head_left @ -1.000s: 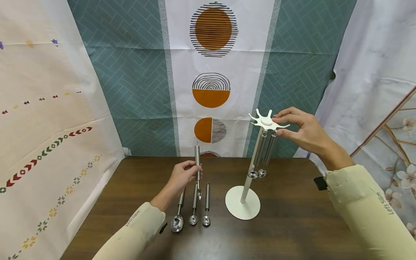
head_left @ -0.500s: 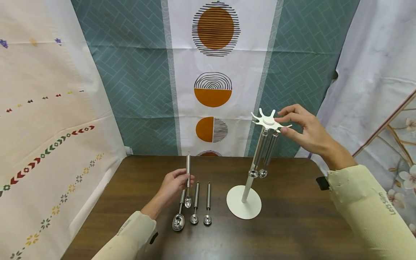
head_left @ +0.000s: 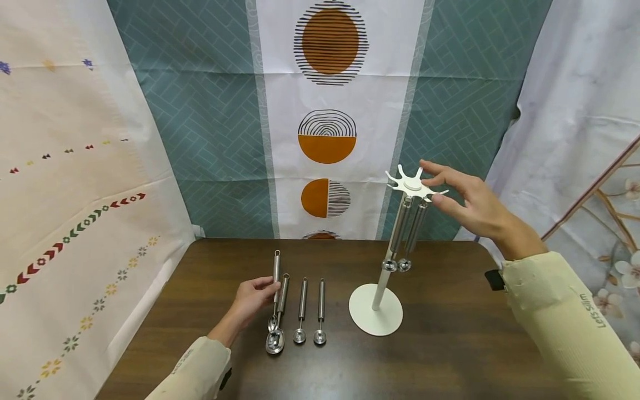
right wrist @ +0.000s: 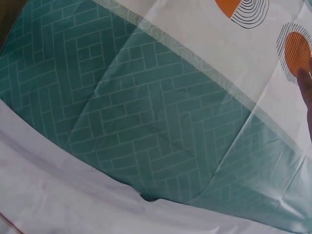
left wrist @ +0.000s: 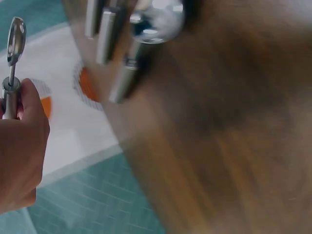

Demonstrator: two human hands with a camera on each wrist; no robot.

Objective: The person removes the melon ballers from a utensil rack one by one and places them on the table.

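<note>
My left hand (head_left: 250, 303) pinches the steel handle of a small metal spoon (head_left: 276, 272), bowl end down, overlapping a larger metal scoop (head_left: 274, 341) in the head view. The left wrist view shows the spoon's shiny oval bowl (left wrist: 16, 41) beyond the hand (left wrist: 22, 156). Up at the right, my right hand (head_left: 472, 205) holds the edge of a white utensil stand's star-shaped top (head_left: 412, 186) between thumb and fingers. Two small metal scoops (head_left: 404, 265) hang from its arms. Only part of the right hand (right wrist: 306, 92) enters the right wrist view.
Two more small scoops, one left (head_left: 302, 303) and one right (head_left: 321, 303), lie side by side on the brown wooden table (head_left: 450, 322). The stand's round white base (head_left: 365, 322) stands right of them. Patterned cloth (head_left: 215, 139) hangs behind, with pale cloths at both sides.
My left hand has moved left and down with the small spoon, from above the small scoops to beside the larger scoop. The right hand stays at the stand's top; one finger has lifted slightly.
</note>
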